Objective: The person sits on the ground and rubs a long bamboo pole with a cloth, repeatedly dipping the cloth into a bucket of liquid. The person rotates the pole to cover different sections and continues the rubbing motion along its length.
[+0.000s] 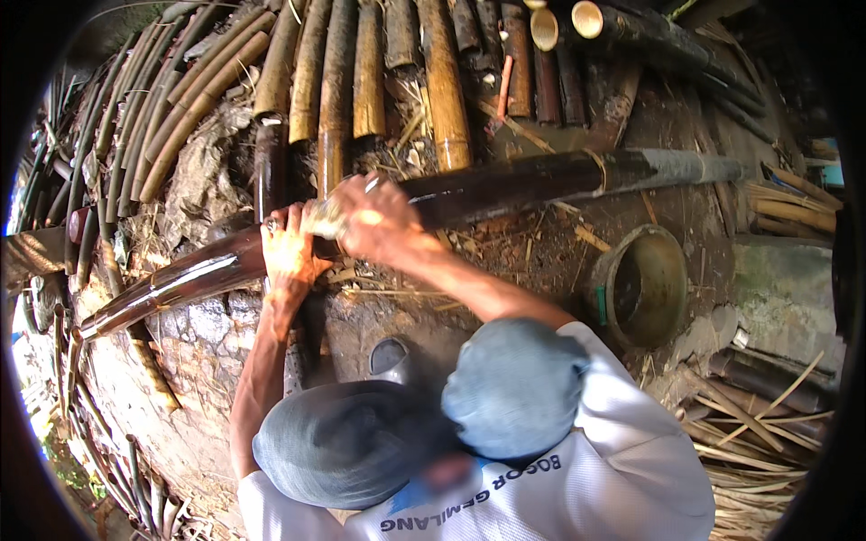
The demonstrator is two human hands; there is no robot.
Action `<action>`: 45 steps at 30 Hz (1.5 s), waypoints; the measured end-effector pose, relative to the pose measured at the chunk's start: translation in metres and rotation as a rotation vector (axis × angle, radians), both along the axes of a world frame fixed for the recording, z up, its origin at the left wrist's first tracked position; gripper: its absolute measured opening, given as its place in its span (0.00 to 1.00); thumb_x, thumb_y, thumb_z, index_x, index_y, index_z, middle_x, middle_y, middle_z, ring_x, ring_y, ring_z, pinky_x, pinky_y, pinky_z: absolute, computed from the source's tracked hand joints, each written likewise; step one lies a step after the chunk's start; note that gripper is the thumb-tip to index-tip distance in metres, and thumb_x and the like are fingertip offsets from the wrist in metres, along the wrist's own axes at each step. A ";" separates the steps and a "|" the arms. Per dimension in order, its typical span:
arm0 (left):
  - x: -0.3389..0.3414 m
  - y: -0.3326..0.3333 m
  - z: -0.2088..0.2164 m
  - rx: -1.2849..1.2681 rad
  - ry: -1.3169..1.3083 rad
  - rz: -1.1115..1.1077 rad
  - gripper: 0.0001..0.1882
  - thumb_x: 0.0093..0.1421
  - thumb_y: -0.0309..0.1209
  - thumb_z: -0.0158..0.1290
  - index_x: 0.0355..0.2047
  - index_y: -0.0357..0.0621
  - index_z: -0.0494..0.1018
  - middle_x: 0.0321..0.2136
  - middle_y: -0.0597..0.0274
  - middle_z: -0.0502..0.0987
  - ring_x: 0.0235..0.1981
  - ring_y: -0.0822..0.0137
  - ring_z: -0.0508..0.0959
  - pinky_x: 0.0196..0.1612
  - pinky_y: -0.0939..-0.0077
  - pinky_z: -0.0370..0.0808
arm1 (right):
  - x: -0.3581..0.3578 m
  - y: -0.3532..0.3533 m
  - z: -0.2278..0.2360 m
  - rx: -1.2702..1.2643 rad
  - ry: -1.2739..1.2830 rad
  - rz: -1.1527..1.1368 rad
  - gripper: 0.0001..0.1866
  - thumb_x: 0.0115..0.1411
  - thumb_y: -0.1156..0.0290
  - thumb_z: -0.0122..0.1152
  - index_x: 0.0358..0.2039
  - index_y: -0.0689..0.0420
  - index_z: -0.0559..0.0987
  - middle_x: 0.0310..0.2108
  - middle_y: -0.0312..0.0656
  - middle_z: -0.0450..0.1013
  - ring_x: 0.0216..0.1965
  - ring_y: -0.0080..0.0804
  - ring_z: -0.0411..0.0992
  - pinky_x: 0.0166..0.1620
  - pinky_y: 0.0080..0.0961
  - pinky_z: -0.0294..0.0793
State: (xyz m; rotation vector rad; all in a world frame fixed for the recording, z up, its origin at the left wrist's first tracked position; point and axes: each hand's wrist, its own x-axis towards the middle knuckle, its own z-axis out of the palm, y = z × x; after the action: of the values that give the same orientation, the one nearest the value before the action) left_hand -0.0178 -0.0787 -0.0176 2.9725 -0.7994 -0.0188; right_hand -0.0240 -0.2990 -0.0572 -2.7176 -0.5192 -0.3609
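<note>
A long, dark brown bamboo pole (505, 185) lies across in front of me, wet and glossy, its thinner end at the lower left. My left hand (290, 248) is closed over the pole left of the middle, a ring on one finger. Right beside it, my right hand (377, 216) is closed and smeared by motion. It presses a pale, ragged wad (325, 219) against the top of the pole; what the wad is made of cannot be made out. Toward the far right, the pole's surface turns greyish and dull.
Cut bamboo lengths (338, 77) lie side by side beyond the pole, with more stacked at left (194, 90). A round bucket (675, 261) stands at right near a concrete block (783, 279). Split strips (767, 451) heap at lower right. A grey cup-like thing (390, 359) sits by my knees.
</note>
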 end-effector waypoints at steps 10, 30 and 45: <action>0.024 0.060 -0.008 -0.051 0.088 -0.095 0.64 0.29 0.55 0.78 0.65 0.40 0.64 0.49 0.48 0.76 0.48 0.50 0.79 0.55 0.55 0.71 | -0.066 -0.411 0.000 -0.436 0.196 -0.810 0.25 0.70 0.51 0.50 0.61 0.53 0.72 0.55 0.58 0.72 0.53 0.60 0.73 0.56 0.55 0.74; -0.032 0.045 -0.003 0.054 -0.121 0.196 0.59 0.29 0.32 0.78 0.67 0.46 0.66 0.64 0.56 0.69 0.67 0.52 0.65 0.73 0.54 0.58 | -0.034 -0.175 0.036 -0.272 0.317 -0.423 0.23 0.67 0.49 0.55 0.55 0.50 0.77 0.29 0.45 0.79 0.31 0.44 0.81 0.35 0.43 0.82; -0.033 0.046 -0.065 -0.108 -0.564 0.119 0.43 0.46 0.21 0.58 0.67 0.44 0.65 0.66 0.50 0.67 0.69 0.48 0.64 0.72 0.44 0.56 | -0.033 -0.241 0.027 -0.140 0.430 -0.651 0.27 0.68 0.47 0.57 0.50 0.61 0.79 0.33 0.57 0.80 0.39 0.53 0.81 0.43 0.55 0.81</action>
State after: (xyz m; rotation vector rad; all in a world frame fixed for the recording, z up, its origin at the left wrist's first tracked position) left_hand -0.0508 -0.0325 -0.0826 2.9323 -0.6283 0.8683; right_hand -0.0574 -0.5397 -0.0298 -2.9116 0.4827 0.1200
